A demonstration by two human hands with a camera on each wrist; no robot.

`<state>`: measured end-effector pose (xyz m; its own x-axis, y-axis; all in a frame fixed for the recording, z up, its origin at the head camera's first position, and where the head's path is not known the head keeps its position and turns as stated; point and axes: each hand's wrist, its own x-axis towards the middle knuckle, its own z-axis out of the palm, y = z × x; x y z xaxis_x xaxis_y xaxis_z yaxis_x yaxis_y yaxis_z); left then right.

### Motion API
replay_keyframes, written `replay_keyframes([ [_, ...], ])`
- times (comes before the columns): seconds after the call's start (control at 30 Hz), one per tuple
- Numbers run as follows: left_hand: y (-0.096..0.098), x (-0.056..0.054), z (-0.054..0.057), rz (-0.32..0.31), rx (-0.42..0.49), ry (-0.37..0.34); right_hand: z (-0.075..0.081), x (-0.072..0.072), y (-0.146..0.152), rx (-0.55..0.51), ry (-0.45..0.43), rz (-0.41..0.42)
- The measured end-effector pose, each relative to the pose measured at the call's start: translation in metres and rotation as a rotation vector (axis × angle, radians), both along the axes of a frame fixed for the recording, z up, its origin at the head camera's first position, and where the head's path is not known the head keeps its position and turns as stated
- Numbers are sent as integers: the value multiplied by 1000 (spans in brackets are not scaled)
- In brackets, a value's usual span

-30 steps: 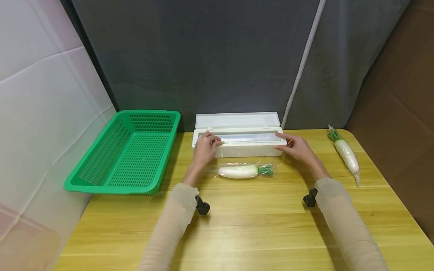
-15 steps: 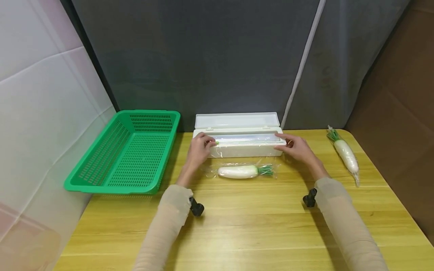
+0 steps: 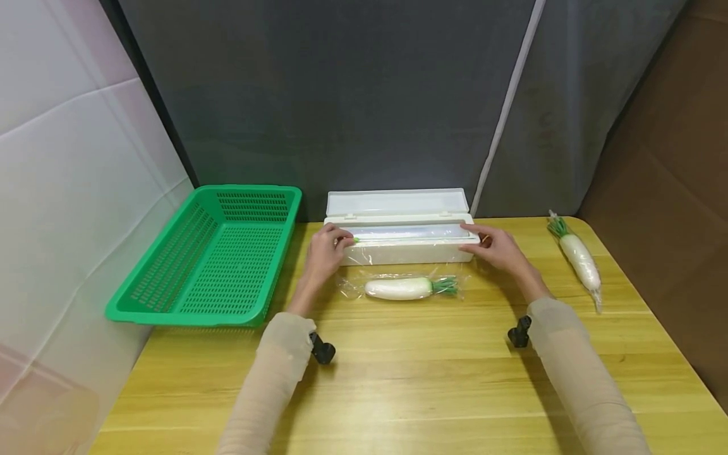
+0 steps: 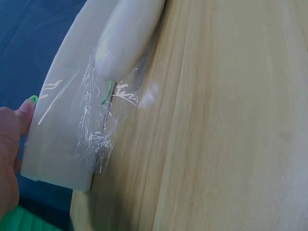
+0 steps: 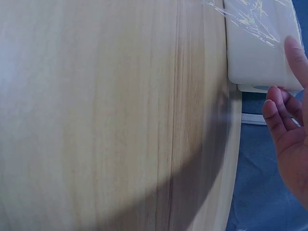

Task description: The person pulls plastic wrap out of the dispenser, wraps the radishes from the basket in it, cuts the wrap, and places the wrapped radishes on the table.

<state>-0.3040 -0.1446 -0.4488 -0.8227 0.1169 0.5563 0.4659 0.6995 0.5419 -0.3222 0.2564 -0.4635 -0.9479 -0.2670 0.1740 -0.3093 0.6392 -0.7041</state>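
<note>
A white cling film dispenser [image 3: 409, 254] lies with its lid raised at the back of the table. My left hand [image 3: 324, 253] pinches its small green slide cutter [image 3: 356, 240] near the left end of the front edge. In the left wrist view the thumb rests by that cutter [image 4: 33, 99]. With thumb in front and fingers round the end, my right hand [image 3: 499, 251] grips the dispenser's right end. Clear film [image 4: 91, 130] hangs down the front and reaches over a white radish [image 3: 399, 289] with green tops, lying on the table before the dispenser.
A green perforated basket [image 3: 270, 272] stands at the left. Another radish [image 3: 580, 259], wrapped in film, lies near the table's right edge. A dark grey curtain [image 3: 341, 95] hangs close behind the dispenser.
My left hand has slid leftward along the dispenser's front edge, and the green cutter has moved with it. My right hand has kept its hold on the right end.
</note>
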Motion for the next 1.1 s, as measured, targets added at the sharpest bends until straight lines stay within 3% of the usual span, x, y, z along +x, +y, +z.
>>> replay_keyframes([
  [0.67, -25, 0, -11, 18, 156, 56, -2, -1, 2, 4, 7, -3],
  [1.1, -30, 2, -13, 27, 150, 62, -2, -2, 2, 4, 4, 2],
])
